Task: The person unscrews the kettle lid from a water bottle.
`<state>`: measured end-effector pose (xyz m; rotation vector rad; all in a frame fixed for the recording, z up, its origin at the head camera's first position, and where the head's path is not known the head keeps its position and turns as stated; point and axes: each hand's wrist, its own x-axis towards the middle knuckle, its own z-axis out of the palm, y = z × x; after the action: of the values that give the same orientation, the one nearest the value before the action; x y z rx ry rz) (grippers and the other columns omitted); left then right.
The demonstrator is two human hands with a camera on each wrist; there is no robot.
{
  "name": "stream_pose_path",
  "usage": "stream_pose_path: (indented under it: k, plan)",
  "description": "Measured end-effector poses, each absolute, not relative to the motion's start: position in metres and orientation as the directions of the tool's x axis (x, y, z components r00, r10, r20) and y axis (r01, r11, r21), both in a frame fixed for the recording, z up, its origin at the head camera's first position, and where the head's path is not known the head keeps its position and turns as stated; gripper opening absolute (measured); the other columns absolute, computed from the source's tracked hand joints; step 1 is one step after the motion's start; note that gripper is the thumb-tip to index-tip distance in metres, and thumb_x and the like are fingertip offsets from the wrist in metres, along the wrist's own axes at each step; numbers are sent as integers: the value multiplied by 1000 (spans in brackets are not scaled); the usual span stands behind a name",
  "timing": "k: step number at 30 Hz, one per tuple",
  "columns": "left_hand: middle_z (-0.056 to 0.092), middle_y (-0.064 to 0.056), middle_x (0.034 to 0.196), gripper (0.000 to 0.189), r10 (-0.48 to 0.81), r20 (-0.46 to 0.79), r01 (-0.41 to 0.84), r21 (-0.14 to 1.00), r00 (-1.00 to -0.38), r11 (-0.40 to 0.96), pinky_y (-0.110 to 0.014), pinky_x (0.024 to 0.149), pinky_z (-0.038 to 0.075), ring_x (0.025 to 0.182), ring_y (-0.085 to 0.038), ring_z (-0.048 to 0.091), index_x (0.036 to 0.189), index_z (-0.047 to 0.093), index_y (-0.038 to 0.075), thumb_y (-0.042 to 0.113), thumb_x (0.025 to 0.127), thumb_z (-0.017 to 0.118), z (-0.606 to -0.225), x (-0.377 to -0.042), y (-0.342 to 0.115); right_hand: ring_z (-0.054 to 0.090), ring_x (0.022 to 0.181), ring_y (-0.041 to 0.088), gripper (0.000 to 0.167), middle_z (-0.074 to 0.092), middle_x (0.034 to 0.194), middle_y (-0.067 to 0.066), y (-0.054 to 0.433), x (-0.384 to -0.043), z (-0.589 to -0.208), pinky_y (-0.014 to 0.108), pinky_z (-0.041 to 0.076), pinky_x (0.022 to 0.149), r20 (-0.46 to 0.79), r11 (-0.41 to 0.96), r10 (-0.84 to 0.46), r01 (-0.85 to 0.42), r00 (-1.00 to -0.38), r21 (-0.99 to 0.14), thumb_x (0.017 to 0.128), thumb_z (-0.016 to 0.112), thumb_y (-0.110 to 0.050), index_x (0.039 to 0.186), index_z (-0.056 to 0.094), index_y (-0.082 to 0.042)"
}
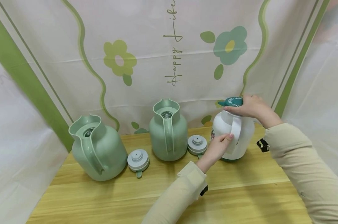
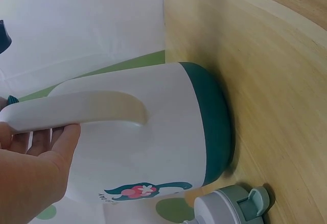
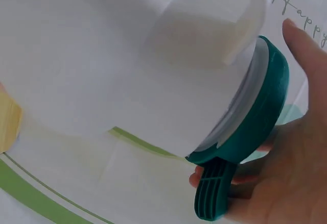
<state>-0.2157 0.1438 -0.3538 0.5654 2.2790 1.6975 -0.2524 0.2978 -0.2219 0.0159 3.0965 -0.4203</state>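
At the right of the head view stands a white thermos jug (image 1: 247,137) with a printed flower picture. My left hand (image 1: 216,150) holds the jug's white handle (image 2: 97,106), fingers curled round it in the left wrist view. Over the jug's mouth sits a dark green lid (image 1: 232,101) with white lettering. My right hand (image 1: 254,107) grips this lid from the right side, thumb toward the front. The right wrist view shows the lid's ribbed tab (image 3: 214,188) beside my fingers, and a pale ring between lid and jug.
Two light green jugs, one in the middle (image 1: 169,137) and one at left (image 1: 112,152), stand uncovered on the wooden table (image 1: 124,202). Grey-topped stoppers lie beside them, one by the left jug (image 1: 138,159), another near the white jug (image 1: 197,144). A printed curtain (image 1: 146,25) hangs behind.
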Motion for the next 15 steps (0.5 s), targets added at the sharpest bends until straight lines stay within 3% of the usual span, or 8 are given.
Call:
stream_pose_path:
  k: [7,15]
  plan:
    - [66,3,124,45,446,37,166,953,-894,255,-31,96,49,113,-11,59,122,66,19,49,100,39,-354,-216,143,51,100,49,94,50,118,38,297,-253,-223,52,47,75,-2,966,40,39,-999,-256,85,52,-67,128,39,16]
    - [64,4,128,46,461,21,170,944,-887,284,-30,100,47,119,-10,57,125,64,20,48,100,38,-353,-214,146,49,97,45,87,51,113,34,301,-255,-224,47,43,72,1,952,20,19,-1000,-307,85,56,-63,124,43,13]
